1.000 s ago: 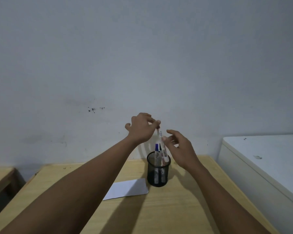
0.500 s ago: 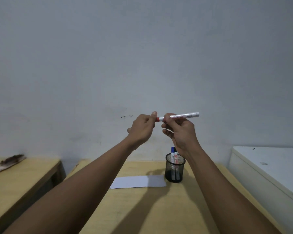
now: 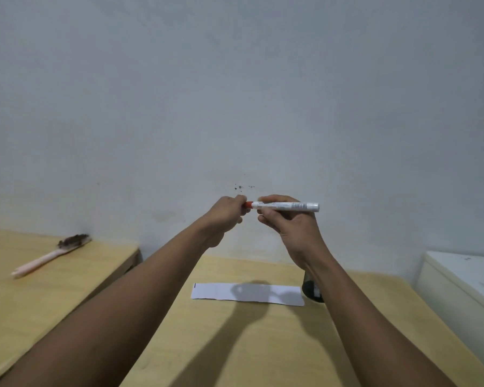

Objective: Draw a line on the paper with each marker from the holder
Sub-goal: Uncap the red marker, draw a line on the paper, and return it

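I hold a white marker (image 3: 287, 206) level in the air, well above the desk. My right hand (image 3: 287, 227) grips its white barrel. My left hand (image 3: 227, 217) is closed over its red cap (image 3: 248, 204) at the left end. A white strip of paper (image 3: 215, 291) lies flat on the wooden desk (image 3: 235, 339) below, with a short dark line at its left edge. The black mesh holder (image 3: 313, 291) stands at the paper's right end, mostly hidden behind my right forearm.
A second wooden desk (image 3: 39, 280) stands at the left with a pink-handled brush (image 3: 49, 256) lying on it. A white cabinet (image 3: 464, 277) sits at the right. A plain grey wall runs close behind both desks.
The marker came out of the holder and was turned level between both hands. My view has swung left, so the holder is now behind my right forearm and the brush shows.
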The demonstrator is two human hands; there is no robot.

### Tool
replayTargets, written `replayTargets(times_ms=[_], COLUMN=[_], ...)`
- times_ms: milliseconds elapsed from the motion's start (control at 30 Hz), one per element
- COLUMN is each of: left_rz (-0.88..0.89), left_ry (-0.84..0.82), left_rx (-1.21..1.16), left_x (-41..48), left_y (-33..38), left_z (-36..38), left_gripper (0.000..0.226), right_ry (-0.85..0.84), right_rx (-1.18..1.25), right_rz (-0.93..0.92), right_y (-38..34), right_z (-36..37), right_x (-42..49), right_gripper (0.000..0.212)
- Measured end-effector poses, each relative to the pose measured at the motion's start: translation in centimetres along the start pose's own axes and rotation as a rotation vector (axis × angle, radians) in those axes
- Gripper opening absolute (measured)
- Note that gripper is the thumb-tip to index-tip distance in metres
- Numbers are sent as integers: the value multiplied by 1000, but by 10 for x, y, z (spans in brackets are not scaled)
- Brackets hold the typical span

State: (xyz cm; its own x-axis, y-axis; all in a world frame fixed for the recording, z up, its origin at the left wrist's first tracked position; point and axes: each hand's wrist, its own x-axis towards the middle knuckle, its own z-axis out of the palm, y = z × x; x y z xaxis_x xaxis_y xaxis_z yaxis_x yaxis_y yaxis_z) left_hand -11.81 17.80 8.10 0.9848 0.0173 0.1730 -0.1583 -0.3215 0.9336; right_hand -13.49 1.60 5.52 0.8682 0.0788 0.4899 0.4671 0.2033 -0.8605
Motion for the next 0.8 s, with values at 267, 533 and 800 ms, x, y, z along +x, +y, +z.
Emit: replayTargets(times_ms=[267,533,800], left_rz=[41,-46,-149], left_ry=[82,135,67], left_rx=[402,800,866], left_x=[35,64,79], left_y=[-72,-176,-227], left_z=[-36,-52,-54], left_gripper=[38,9,11], right_ry=[62,14,-27], right_rx=[68,-4,-18], right_rz=[125,285,380], right_y=[64,153,206], right_z=[6,17,40], right_x=[10,13,20], right_gripper=[15,15,7])
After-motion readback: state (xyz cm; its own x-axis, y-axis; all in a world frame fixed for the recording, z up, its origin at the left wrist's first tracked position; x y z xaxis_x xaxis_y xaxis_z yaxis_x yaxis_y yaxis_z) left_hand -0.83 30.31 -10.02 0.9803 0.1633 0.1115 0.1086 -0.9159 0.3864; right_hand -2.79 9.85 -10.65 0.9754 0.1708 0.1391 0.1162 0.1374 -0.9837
